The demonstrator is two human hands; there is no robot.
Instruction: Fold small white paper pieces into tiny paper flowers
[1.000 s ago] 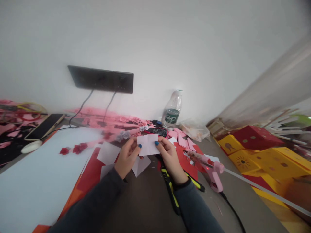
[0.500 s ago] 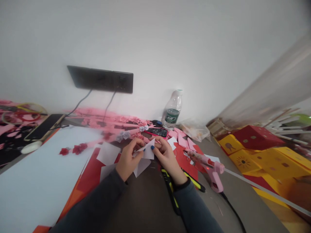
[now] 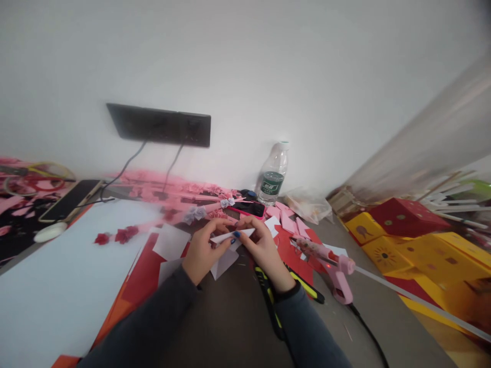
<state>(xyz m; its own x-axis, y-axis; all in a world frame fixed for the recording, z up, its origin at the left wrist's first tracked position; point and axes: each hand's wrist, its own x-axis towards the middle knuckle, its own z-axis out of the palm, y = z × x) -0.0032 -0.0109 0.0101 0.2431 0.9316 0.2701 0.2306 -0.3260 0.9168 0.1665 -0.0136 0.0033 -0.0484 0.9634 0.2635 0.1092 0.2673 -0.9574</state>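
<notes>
Between both hands I hold a small piece of white paper, folded into a narrow shape. My left hand pinches its left end, and my right hand pinches the right, with the two thumbs meeting near its middle. Loose white paper squares lie beside and under my left hand. Beneath my right wrist are black-and-yellow utility knives. A pink hot glue gun with a long clear glue stick in it rests to the right on red paper.
Behind my hands stand a water bottle and a pink-cased phone. Paper-flower stems lie at left over a large white sheet. Yellow and red boxes are at right. Cables hang from a wall socket.
The white paper, which stood up with a pointed corner, is now folded down into a narrow strip. My thumbs have come together on it. The phone's screen has gone dark.
</notes>
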